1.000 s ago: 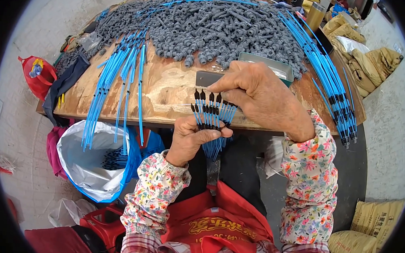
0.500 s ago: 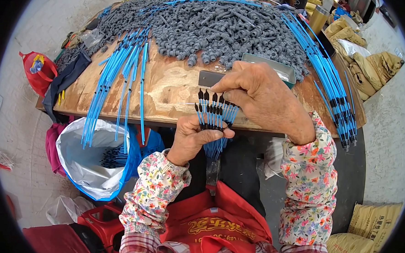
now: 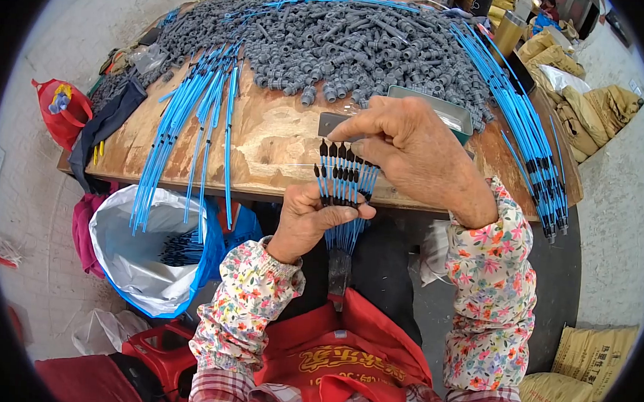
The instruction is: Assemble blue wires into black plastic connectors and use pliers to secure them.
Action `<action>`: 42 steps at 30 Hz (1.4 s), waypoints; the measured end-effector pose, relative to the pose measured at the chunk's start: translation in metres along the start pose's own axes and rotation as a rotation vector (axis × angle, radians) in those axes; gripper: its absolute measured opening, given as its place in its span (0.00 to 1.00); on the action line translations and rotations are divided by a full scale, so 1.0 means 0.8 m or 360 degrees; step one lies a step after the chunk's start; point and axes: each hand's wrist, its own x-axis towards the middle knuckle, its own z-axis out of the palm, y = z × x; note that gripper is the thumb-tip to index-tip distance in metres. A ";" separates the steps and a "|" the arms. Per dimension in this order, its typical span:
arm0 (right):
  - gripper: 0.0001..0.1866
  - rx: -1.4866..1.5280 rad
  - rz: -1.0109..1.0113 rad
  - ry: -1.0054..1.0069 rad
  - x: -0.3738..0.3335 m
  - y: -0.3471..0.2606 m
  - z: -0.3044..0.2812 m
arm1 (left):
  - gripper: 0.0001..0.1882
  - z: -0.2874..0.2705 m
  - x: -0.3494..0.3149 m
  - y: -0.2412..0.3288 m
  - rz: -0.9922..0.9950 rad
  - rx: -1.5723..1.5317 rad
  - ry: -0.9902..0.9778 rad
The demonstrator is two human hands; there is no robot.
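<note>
My left hand grips a fanned bundle of thin blue tubes with black pointed tips, held upright at the near edge of a wooden table. My right hand reaches over from the right, thumb and fingers pinching at the tips on the right side of the bundle. Behind the hands lies a big heap of small grey plastic fittings.
Loose blue tubes lie on the table's left, and a tipped row hangs over its right edge. A grey metal tray sits behind my right hand. An open white-lined blue bag with finished pieces stands below left. Sacks lie at the right.
The hands and the bundle stay in nearly the same place; my right fingers shifted slightly along the black tips.
</note>
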 end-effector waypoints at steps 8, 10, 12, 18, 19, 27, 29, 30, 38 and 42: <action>0.10 0.0039 0.0016 -0.0072 -0.001 -0.001 -0.005 | 0.09 0.000 0.001 0.000 0.0025 0.0036 -0.0036; 0.10 0.0000 0.0053 -0.0079 0.001 -0.004 -0.006 | 0.09 0.000 0.000 0.000 0.0027 0.0051 -0.0042; 0.09 -0.0081 0.0126 -0.0097 0.003 -0.008 -0.006 | 0.09 0.001 0.000 0.001 0.0011 0.0044 -0.0039; 0.07 -0.0099 0.0110 -0.0022 0.002 -0.007 0.000 | 0.09 0.006 0.000 0.004 -0.0011 0.0063 0.0052; 0.07 -0.0098 0.0127 -0.0021 0.002 -0.007 0.000 | 0.09 0.005 0.000 0.004 -0.0013 0.0076 0.0048; 0.06 -0.0284 0.0072 -0.0005 0.003 -0.011 0.003 | 0.09 -0.002 -0.001 -0.002 -0.0034 0.0035 -0.0037; 0.06 -0.0339 0.0094 -0.0018 0.003 -0.015 0.003 | 0.09 -0.003 0.000 -0.002 -0.0031 0.0019 -0.0062; 0.05 -0.0338 0.0100 -0.0018 0.003 -0.016 0.003 | 0.09 -0.003 -0.001 -0.002 -0.0031 0.0020 -0.0061; 0.08 -0.0141 0.0091 0.0087 -0.001 0.000 0.016 | 0.09 -0.002 -0.002 0.002 -0.0047 0.0024 -0.0043; 0.12 -0.0095 0.0118 0.0200 0.005 -0.001 0.021 | 0.09 -0.001 -0.001 0.001 -0.0053 0.0075 -0.0042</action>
